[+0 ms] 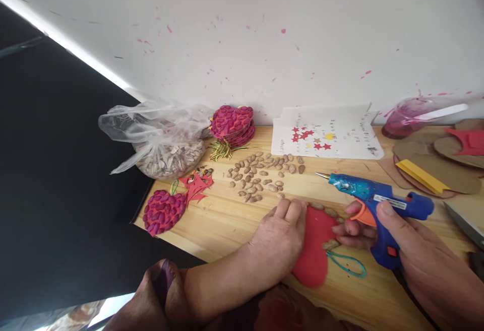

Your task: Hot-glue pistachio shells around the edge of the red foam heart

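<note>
My right hand grips a blue glue gun with an orange trigger, its metal nozzle pointing left above the table. A red heart lies flat below, with several peanuts along its upper and right edge and a turquoise cord loop at its notch. Closed over the heart's left edge is my left hand; its fingertips, and whatever they hold, are hidden. Loose peanuts are scattered just beyond it.
A finished-looking purple-studded heart and red scraps lie left. Behind are a plastic bag of peanut shells, stacked purple hearts, a paper with stars and a pink-stained cup. Cardboard pieces and a blade sit right.
</note>
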Demonstrator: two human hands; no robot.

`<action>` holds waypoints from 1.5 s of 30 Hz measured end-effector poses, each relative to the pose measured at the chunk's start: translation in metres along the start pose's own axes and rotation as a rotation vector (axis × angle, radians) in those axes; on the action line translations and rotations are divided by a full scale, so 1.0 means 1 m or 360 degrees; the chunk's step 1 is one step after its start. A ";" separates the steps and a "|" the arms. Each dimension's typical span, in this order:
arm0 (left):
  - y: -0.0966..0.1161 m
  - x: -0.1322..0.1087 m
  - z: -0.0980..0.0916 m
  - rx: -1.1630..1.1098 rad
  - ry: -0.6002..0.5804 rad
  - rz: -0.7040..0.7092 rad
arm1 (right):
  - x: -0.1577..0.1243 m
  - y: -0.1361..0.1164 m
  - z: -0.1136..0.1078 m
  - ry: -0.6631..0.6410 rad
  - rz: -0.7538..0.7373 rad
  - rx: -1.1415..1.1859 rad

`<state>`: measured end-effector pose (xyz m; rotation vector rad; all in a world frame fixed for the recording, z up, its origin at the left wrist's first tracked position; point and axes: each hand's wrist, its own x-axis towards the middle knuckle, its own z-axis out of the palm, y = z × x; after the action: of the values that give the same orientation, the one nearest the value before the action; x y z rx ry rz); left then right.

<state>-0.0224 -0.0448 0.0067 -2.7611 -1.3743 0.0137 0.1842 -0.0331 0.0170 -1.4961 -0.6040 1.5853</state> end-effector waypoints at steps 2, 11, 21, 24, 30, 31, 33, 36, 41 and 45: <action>0.000 0.000 -0.001 -0.0012 0.0016 -0.0007 | 0.000 -0.001 -0.001 -0.0005 0.0003 -0.0003; -0.002 -0.004 0.001 -0.0206 0.0067 -0.0051 | -0.002 -0.001 -0.001 -0.0106 -0.0169 -0.0002; -0.083 0.002 -0.014 -0.0393 0.0579 -0.0401 | -0.004 -0.003 -0.001 -0.0019 -0.0165 0.0092; -0.108 0.015 -0.020 -0.0281 0.0458 -0.0447 | -0.005 -0.004 -0.001 -0.0028 -0.0159 0.0070; -0.113 0.031 -0.014 -0.0238 0.0262 -0.0561 | -0.001 -0.002 -0.008 -0.0100 -0.0178 0.0094; -0.112 0.032 -0.013 -0.0248 0.0251 -0.0561 | -0.001 -0.001 -0.009 -0.0102 -0.0173 0.0095; -0.110 0.034 -0.012 -0.0275 0.0231 -0.0565 | 0.000 -0.001 -0.009 -0.0106 -0.0153 0.0081; -0.111 0.036 -0.012 -0.0293 0.0211 -0.0592 | -0.001 -0.004 -0.008 -0.0145 -0.0146 0.0063; -0.113 0.037 -0.010 -0.0280 0.0204 -0.0556 | -0.004 -0.010 -0.004 -0.0227 -0.0171 0.0063; -0.113 0.036 -0.008 -0.0255 0.0214 -0.0506 | -0.004 -0.008 -0.006 -0.0242 -0.0223 0.0047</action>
<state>-0.0906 0.0514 0.0217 -2.5685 -1.8277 -0.3024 0.1916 -0.0334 0.0248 -1.2907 -0.7519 1.6010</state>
